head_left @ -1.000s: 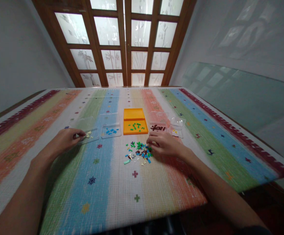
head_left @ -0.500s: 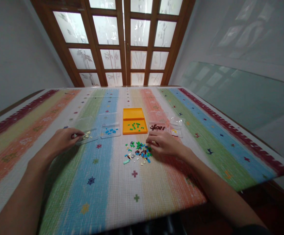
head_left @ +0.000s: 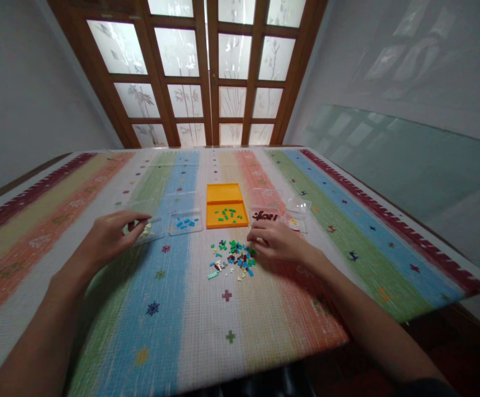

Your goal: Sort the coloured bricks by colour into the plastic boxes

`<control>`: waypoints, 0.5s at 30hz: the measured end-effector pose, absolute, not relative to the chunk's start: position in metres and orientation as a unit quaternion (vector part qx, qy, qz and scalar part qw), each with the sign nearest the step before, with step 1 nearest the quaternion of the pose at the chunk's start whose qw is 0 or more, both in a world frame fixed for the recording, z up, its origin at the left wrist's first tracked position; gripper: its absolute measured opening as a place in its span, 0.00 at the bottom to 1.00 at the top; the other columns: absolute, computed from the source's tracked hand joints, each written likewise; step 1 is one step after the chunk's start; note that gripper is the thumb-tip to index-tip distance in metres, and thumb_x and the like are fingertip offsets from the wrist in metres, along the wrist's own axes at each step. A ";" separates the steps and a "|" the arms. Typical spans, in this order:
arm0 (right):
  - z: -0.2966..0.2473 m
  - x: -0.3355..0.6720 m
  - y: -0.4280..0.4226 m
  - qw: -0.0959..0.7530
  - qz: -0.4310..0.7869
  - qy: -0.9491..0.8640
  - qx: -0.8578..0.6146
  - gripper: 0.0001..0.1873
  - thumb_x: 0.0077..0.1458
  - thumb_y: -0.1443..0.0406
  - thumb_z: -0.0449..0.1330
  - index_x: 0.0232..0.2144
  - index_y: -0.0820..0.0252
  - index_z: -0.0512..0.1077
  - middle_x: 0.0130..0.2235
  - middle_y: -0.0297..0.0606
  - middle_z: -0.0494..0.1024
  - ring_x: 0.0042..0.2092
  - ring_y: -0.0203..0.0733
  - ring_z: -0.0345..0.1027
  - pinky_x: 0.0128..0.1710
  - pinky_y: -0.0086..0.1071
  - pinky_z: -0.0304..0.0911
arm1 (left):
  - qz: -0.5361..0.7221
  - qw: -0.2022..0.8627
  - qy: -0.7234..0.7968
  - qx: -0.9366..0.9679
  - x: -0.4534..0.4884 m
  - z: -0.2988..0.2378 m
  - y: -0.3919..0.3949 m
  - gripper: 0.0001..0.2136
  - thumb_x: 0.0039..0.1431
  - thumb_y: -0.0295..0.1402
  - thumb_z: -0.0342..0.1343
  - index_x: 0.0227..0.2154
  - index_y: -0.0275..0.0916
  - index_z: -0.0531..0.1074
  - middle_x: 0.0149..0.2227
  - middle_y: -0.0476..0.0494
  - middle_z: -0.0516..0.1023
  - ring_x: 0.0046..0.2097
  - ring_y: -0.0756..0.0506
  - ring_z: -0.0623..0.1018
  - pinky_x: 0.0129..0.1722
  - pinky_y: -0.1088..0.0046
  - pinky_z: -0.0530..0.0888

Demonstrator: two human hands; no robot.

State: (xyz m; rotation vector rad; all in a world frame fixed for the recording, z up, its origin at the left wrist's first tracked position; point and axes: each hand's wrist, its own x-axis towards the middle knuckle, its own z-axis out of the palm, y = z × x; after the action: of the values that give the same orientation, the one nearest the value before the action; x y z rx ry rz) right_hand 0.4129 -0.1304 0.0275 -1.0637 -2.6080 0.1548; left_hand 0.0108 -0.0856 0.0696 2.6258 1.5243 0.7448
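My left hand (head_left: pixel 118 234) hovers at the clear box with cream pieces (head_left: pixel 148 230), thumb and forefinger brought together over its left side. Whatever is between those fingertips is too small to make out. My right hand (head_left: pixel 275 241) rests at the right edge of a loose pile of small toy bricks (head_left: pixel 235 256), green, blue, brown and cream. Its fingers are curled in close together, and their tips are partly hidden. Just behind this hand stands a clear box with dark brown bricks (head_left: pixel 265 215).
An open orange box (head_left: pixel 227 225) holding green bricks stands mid-table. Left of it is a clear box with blue bricks (head_left: pixel 186 223); at the right, a small clear box with yellow pieces (head_left: pixel 295 223). A striped cloth (head_left: pixel 174 342) covers the table.
My left hand has shifted slightly right and its fingertips have risen a little over the cream pieces. My right hand stays almost still beside the pile. The view has tilted slightly.
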 end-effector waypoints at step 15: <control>0.031 0.412 -0.132 0.152 0.045 -0.909 -0.385 0.06 0.61 0.70 0.58 0.34 0.59 0.75 0.36 0.41 0.77 0.35 0.39 0.67 0.33 0.33 0.55 | 0.173 0.211 0.263 0.925 0.111 0.021 -0.127 0.10 0.68 0.30 0.51 0.38 0.39 0.78 0.38 0.41 0.80 0.40 0.45 0.78 0.41 0.68 0.76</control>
State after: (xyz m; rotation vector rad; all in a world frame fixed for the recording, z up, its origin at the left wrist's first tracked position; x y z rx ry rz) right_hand 0.4116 -0.1317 0.0312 -1.1042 -2.6090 0.1290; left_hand 0.1105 -0.1269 0.0211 2.5712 0.7297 0.4805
